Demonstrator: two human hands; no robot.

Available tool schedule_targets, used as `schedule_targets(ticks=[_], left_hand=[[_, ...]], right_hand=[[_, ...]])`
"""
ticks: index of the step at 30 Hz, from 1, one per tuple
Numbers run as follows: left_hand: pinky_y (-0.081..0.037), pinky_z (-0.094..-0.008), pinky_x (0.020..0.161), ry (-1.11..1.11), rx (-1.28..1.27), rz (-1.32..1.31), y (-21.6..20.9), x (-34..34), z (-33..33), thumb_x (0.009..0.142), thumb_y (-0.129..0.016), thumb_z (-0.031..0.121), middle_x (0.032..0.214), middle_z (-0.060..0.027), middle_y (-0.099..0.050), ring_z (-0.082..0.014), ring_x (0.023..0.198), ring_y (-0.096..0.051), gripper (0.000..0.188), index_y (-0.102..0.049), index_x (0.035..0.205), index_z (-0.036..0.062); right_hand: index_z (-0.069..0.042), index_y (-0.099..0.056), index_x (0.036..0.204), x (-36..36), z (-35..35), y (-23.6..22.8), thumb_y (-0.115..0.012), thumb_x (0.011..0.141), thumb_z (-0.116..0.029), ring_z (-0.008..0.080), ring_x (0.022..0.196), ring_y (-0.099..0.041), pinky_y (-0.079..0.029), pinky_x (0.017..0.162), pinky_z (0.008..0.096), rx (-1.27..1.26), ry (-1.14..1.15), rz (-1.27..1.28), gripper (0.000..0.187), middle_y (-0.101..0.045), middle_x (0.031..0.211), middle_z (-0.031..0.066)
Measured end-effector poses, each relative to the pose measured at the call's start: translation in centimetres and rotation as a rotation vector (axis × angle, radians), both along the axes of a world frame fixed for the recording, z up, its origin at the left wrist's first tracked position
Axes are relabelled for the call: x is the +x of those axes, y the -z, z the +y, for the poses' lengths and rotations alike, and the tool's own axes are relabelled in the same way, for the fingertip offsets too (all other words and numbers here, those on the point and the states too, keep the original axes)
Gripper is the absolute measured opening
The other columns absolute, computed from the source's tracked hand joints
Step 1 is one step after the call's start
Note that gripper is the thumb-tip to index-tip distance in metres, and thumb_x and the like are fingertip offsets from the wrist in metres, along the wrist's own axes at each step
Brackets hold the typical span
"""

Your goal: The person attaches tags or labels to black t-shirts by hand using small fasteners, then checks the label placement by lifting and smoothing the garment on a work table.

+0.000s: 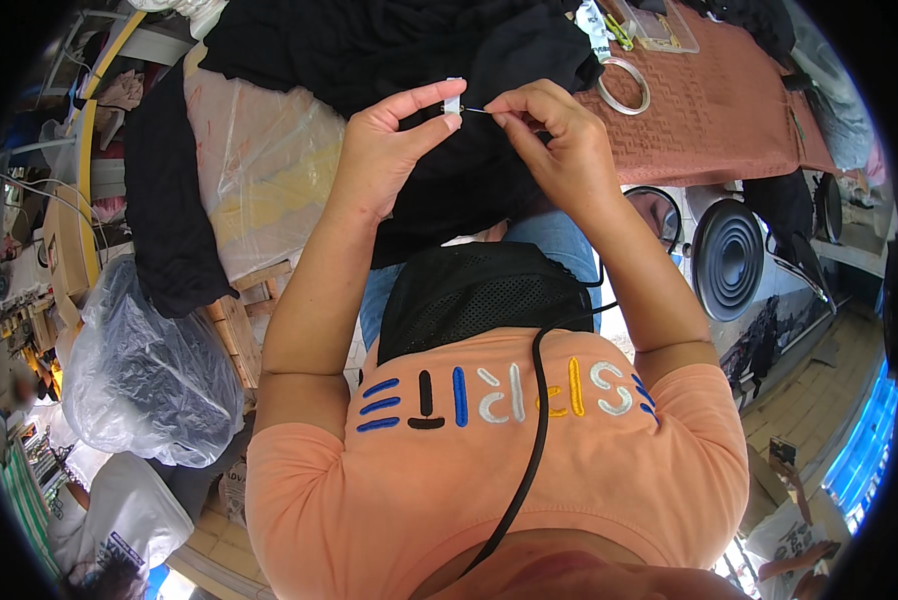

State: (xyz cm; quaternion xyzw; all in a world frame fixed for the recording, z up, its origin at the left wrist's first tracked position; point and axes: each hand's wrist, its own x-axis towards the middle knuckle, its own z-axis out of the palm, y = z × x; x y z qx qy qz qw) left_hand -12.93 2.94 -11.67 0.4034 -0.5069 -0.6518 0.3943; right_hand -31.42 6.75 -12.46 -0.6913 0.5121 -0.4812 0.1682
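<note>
Up near the far edge of my lap, both hands are raised close together over a large bunched black cloth (409, 45). My left hand (389, 145) pinches a small flat white piece (453, 98) between thumb and forefinger. My right hand (559, 125) is closed in a pinch on a thin, needle-like metal piece (476, 110), whose free end points left and reaches the white piece. Whether the tip goes into the white piece is too small to tell. Part of the black cloth hangs down toward my knees, beneath my hands.
At right, a brown textured table cover (709, 110) bears a pale ring (624, 86), yellow-green snips (619, 36) and a clear plastic box (674, 32). Clear sheeting (264, 160) covers the left side. A plastic bag (149, 375) stands near my left elbow; a person (134, 510) is beyond it.
</note>
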Motion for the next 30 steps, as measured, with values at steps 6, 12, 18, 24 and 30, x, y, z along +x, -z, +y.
schedule_targets(ticks=[6,12,18,24,30], left_hand=[[-0.044,-0.0245,0.093,0.001,-0.017,-0.006,-0.2,-0.1,0.1,0.081,-0.066,-0.004,0.114,-0.0078,-0.064,-0.0100,0.101,-0.058,0.034,-0.064,0.114,0.0001],[-0.043,-0.0246,0.093,0.006,-0.026,-0.009,0.0,-0.1,0.0,0.081,-0.066,-0.004,0.114,-0.0077,-0.064,-0.0099,0.101,-0.058,0.033,-0.064,0.114,0.0002],[-0.044,-0.0235,0.090,0.038,0.026,0.078,0.2,0.1,-0.2,0.083,-0.065,0.000,0.112,-0.0068,-0.065,-0.0089,0.097,-0.059,0.031,-0.064,0.114,0.0006],[-0.045,-0.0225,0.087,0.023,0.041,0.108,0.6,-0.1,-0.3,0.085,-0.064,0.003,0.108,-0.0064,-0.066,-0.0079,0.095,-0.060,0.029,-0.064,0.114,0.0008],[-0.047,-0.0217,0.086,-0.099,-0.033,-0.025,1.2,-1.2,-0.1,0.085,-0.065,0.002,0.107,-0.0071,-0.067,-0.0074,0.092,-0.060,0.028,-0.065,0.113,-0.0002]], right_hand=[[-0.005,-0.067,0.087,0.0,-0.1,0.0,-0.067,0.079,-0.004,0.0243,0.066,-0.061,-0.048,0.058,0.0304,-0.013,0.004,0.010,0.008,-0.062,0.080,0.0080],[-0.004,-0.067,0.088,0.0,-0.2,0.2,-0.067,0.079,-0.002,0.0202,0.066,-0.061,-0.048,0.059,0.0284,0.024,-0.028,-0.062,0.009,-0.062,0.079,0.0071],[-0.001,-0.066,0.092,-0.3,-0.6,1.0,-0.065,0.083,-0.002,0.0109,0.072,-0.061,-0.049,0.065,0.0244,0.252,-0.134,-0.334,0.009,-0.063,0.082,0.0040],[0.000,-0.065,0.094,0.1,-1.0,1.2,-0.063,0.085,-0.002,0.0084,0.076,-0.062,-0.051,0.070,0.0212,0.385,-0.155,-0.520,0.009,-0.065,0.084,0.0026],[-0.003,-0.063,0.095,1.3,-0.9,1.3,-0.064,0.084,-0.003,0.0139,0.076,-0.066,-0.052,0.067,0.0252,0.236,-0.022,-0.345,0.011,-0.068,0.087,0.0064]])
